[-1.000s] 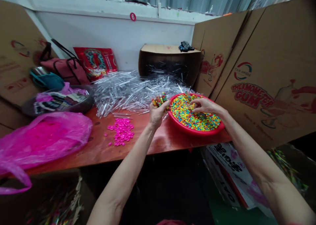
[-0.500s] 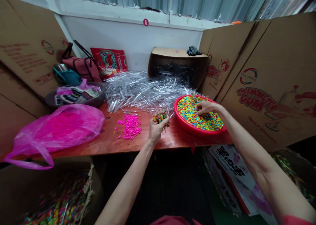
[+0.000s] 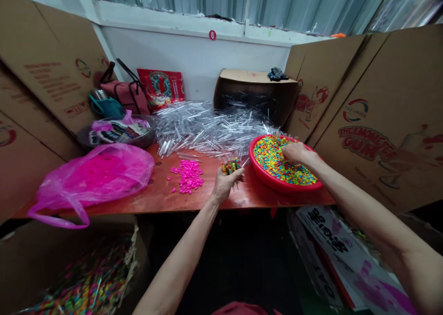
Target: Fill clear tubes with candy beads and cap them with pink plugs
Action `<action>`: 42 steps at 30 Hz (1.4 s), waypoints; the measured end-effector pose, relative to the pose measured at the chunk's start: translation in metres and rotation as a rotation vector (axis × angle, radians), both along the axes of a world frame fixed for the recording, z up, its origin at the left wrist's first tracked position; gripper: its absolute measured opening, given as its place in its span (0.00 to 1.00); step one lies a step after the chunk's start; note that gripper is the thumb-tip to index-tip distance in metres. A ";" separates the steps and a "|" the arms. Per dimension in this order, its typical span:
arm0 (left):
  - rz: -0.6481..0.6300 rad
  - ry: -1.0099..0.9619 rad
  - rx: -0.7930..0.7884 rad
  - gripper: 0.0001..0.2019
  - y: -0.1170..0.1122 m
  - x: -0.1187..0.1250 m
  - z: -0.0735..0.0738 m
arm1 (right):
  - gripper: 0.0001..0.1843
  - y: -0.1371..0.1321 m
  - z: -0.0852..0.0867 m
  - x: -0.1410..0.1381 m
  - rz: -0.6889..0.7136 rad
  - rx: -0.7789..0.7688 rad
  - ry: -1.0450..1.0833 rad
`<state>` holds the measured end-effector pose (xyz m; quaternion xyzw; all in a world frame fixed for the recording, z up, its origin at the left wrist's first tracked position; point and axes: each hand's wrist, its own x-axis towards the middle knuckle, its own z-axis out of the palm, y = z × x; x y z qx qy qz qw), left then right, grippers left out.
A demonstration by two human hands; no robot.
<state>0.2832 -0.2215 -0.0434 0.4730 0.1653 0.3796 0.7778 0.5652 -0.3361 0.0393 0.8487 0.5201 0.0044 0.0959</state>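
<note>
While the left hand [image 3: 226, 183] is gripping a clutch of small, light, hard pellets [image 3: 230, 167], the right hand [image 3: 299, 153], its grip hidden, is curling into the heap [image 3: 277, 160] in the red plastic basin [image 3: 263, 179], all calling for scooping, not pinching

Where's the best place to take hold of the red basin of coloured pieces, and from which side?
Probably the rim of the red basin on its near side, coming from the front. That stretch of rim is bare and faces the person, while the far side sits against the pile of clear plastic tubes.
</note>
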 end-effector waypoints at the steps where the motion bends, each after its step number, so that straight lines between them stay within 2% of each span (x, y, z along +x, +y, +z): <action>1: 0.000 -0.007 -0.005 0.24 0.000 0.001 -0.001 | 0.07 0.001 -0.003 -0.005 0.002 -0.002 -0.019; 3: 0.001 -0.010 -0.014 0.25 0.000 0.003 -0.005 | 0.05 0.003 -0.007 -0.009 0.030 0.006 0.018; 6: -0.009 0.021 0.009 0.22 0.000 0.005 -0.011 | 0.04 0.001 -0.004 -0.001 0.102 0.087 0.243; 9: -0.015 0.033 0.024 0.20 0.001 0.004 -0.014 | 0.13 -0.008 0.006 0.010 0.109 0.318 0.531; 12: -0.010 0.023 0.015 0.22 0.002 0.005 -0.016 | 0.21 -0.019 0.017 0.011 0.066 0.554 0.732; 17: -0.022 0.016 0.017 0.25 -0.001 0.010 -0.018 | 0.24 -0.027 0.025 -0.003 0.005 0.737 0.922; 21: -0.024 0.026 0.021 0.24 -0.004 0.013 -0.019 | 0.24 -0.027 0.025 -0.006 0.009 0.830 0.964; 26: -0.018 0.012 0.017 0.26 -0.002 0.015 -0.024 | 0.23 -0.025 0.013 0.004 -0.026 0.976 0.953; 31: -0.013 0.009 0.021 0.27 0.000 0.015 -0.027 | 0.22 -0.022 0.005 0.009 -0.021 1.015 0.939; 37: 0.012 0.045 0.040 0.24 0.001 0.014 -0.027 | 0.19 -0.015 0.013 0.003 0.024 1.065 0.914; 42: 0.020 0.037 0.066 0.21 0.004 0.009 -0.030 | 0.20 -0.003 0.026 -0.028 0.091 1.128 0.970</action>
